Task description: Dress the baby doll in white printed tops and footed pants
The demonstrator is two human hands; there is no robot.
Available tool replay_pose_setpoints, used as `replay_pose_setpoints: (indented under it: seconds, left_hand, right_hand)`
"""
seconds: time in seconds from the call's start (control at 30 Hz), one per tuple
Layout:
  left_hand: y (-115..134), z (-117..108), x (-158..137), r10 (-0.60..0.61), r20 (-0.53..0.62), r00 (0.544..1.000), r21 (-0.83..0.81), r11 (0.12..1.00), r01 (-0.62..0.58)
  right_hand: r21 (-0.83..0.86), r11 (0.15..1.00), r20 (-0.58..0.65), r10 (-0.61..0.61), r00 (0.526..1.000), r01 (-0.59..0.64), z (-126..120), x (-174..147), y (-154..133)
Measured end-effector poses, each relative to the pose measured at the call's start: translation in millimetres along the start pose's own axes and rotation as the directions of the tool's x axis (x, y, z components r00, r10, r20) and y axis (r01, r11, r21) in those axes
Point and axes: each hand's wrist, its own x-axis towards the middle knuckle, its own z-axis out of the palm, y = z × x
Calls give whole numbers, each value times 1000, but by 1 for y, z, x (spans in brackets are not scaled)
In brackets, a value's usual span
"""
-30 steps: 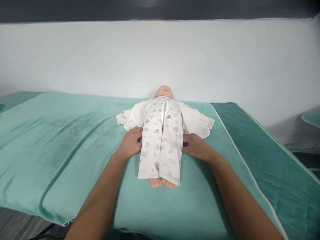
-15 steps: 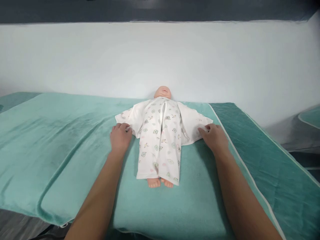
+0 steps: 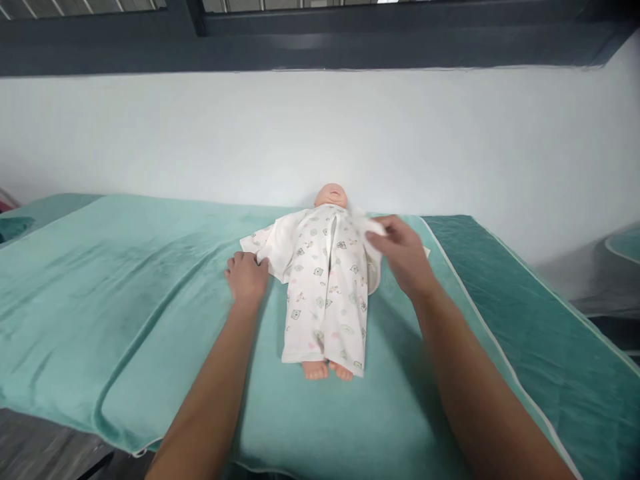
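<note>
A baby doll [image 3: 331, 195] lies on its back with its head toward the wall and its feet showing below the hem. It wears a long white baby gown [image 3: 305, 313] with small animal prints, its front panels meeting down the middle. My left hand [image 3: 246, 275] is closed at the lower edge of the gown's left-side sleeve, which lies spread out; its fingertips are partly hidden. My right hand [image 3: 403, 252] pinches the gown's right-side sleeve cloth, raised and folded in toward the doll's chest. That lifted cloth is blurred.
A light green padded cover [image 3: 150, 267] spreads over the bed, with a raised crease on the left. A darker green cover [image 3: 520, 320] lies along the right. The white wall [image 3: 200, 133] rises behind the doll's head, beneath a dark beam [image 3: 320, 50].
My right hand has moved inward and up, carrying the right sleeve cloth off the bed toward the doll's chest. My left hand stays by the left sleeve. The view has tilted up slightly.
</note>
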Motion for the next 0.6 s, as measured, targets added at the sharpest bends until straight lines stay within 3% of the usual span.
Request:
replay_pose_setpoints:
  seconds: [0.07, 0.13, 0.2, 0.27, 0.4, 0.5, 0.6]
  left_hand:
    - [-2, 0, 1, 32, -4, 999, -18, 999, -32]
    - [-4, 0, 1, 48, -4, 999, -74, 996, -49]
    - [-4, -1, 0, 41, 13, 999, -194, 980, -37]
    - [-2, -3, -2, 39, 46, 998, -383, 924, -18]
    - [12, -11, -4, 96, 58, 994, -716, 698, -25]
    - [35, -23, -7, 136, 52, 989, -807, 589, -39]
    - [62, -39, -17, 221, 23, 975, -819, 563, -108]
  right_hand:
    - [-2, 1000, 311, 1, 950, -1, 7, 1, -20]
    - [-2, 998, 439, 50, 897, -55, 8, 5, -27]
    - [26, 995, 338, 78, 938, -92, 7, 15, -23]
    - [61, 993, 141, 89, 986, -98, 10, 33, -13]
    - [-38, 985, -111, 161, 981, -166, 31, 67, 7]
    - [-202, 968, -188, 112, 976, -150, 52, 74, 17]
    - [-240, 964, -177, 73, 981, -115, 62, 70, 25]
